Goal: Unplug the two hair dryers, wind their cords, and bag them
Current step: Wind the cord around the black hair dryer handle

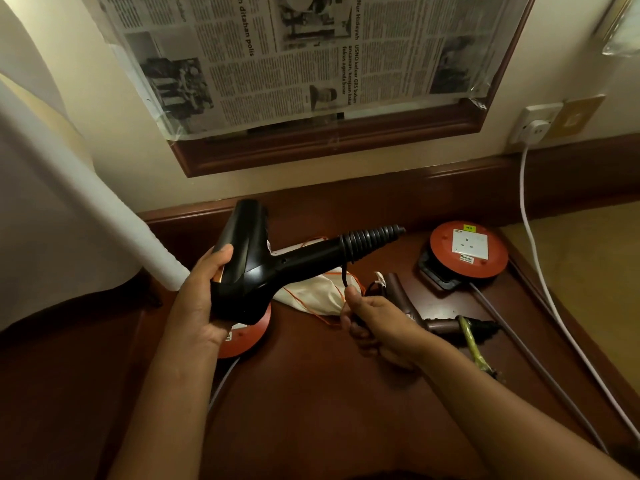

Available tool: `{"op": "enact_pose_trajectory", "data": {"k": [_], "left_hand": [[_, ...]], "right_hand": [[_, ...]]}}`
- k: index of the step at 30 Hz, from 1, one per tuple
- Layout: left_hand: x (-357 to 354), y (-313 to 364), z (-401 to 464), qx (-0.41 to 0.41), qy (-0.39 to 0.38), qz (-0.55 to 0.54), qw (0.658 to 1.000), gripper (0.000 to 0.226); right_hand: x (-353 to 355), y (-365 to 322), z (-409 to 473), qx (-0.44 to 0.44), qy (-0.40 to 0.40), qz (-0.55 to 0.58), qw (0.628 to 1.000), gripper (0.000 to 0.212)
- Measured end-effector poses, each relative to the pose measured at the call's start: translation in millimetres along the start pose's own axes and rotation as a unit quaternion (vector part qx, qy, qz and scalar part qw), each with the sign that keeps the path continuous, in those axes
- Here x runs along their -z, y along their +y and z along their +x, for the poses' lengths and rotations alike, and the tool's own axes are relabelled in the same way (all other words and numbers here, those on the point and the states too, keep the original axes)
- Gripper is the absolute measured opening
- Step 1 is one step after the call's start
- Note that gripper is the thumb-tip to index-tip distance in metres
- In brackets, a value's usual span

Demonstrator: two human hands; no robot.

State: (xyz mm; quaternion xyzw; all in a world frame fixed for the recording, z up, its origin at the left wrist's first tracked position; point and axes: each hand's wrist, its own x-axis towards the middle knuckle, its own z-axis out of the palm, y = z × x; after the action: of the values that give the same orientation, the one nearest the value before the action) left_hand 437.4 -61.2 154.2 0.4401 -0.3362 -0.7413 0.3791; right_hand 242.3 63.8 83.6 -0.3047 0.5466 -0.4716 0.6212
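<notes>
You hold the black hair dryer [252, 268] up, winding its cord.
Your right hand [377, 323] pinches the black cord [344, 277] taut; your left hand [199, 296] grips the barrel, steadying it above the cloth drawstring bag [315, 292] on the desk [311, 393].

newspaper [277, 57], wall socket [535, 123], wooden desk [311, 393]

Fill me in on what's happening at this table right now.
A person is packing up a black hair dryer. The left hand holds its body above the wooden table, handle pointing right. The right hand has its grip closed on the black cord hanging from the handle's end, apparently to wind it. A cream drawstring bag lies on the table just behind, with nothing going into it yet. An orange socket reel sits at the right, its socket empty.
</notes>
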Motion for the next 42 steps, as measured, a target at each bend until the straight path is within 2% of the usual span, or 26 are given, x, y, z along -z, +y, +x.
{"op": "enact_pose_trajectory", "data": {"k": [5, 10, 15, 18, 20, 22, 24, 26, 30, 37, 42], "left_hand": [[5.6, 8.2, -5.1, -0.010, -0.012, -0.002, 1.000, 0.061], [6.6, 11.2, -7.0, -0.007, -0.028, 0.006, 1.000, 0.035], [6.1, 12.6, -5.4, -0.010, -0.049, 0.040, 0.998, 0.048], [7.0, 15.2, -3.9, -0.011, -0.091, 0.073, 0.993, 0.053], [6.7, 17.7, -3.2, -0.009, -0.120, 0.110, 0.987, 0.054], [6.8, 20.6, -1.2, -0.013, -0.138, 0.153, 0.978, 0.056], [7.0, 22.8, 0.5, -0.022, -0.147, 0.193, 0.970, 0.063], [6.1, 21.7, 2.3, -0.023, -0.153, 0.223, 0.962, 0.070], [2.4, 14.6, 4.4, -0.005, -0.171, 0.270, 0.947, 0.069], [1.8, 4.2, 9.0, -0.001, -0.183, 0.307, 0.934, 0.097], [-4.4, -6.6, 9.1, -0.030, -0.117, 0.297, 0.947, 0.076]], "right_hand": [[14.2, -9.8, 6.8, 0.029, -0.021, 0.013, 0.999, 0.043], [29.9, -27.8, 9.4, 0.056, -0.012, -0.009, 0.998, 0.027], [38.5, -46.9, 7.0, 0.027, -0.001, -0.090, 0.996, 0.022], [46.7, -50.8, -2.8, 0.006, -0.021, -0.169, 0.985, 0.018], [49.3, -52.5, -4.1, 0.025, -0.058, -0.248, 0.967, 0.026], [47.8, -55.3, 2.6, 0.037, -0.060, -0.328, 0.942, 0.031], [48.3, -60.9, 8.3, 0.027, -0.034, -0.382, 0.923, 0.019], [48.9, -69.6, 8.3, 0.031, -0.024, -0.406, 0.913, 0.019], [53.9, -82.6, 7.8, 0.045, -0.029, -0.463, 0.885, 0.016], [49.8, -94.5, 2.9, 0.077, -0.011, -0.525, 0.848, 0.012], [43.5, -104.2, -5.0, 0.103, 0.038, -0.582, 0.806, 0.017]]}}
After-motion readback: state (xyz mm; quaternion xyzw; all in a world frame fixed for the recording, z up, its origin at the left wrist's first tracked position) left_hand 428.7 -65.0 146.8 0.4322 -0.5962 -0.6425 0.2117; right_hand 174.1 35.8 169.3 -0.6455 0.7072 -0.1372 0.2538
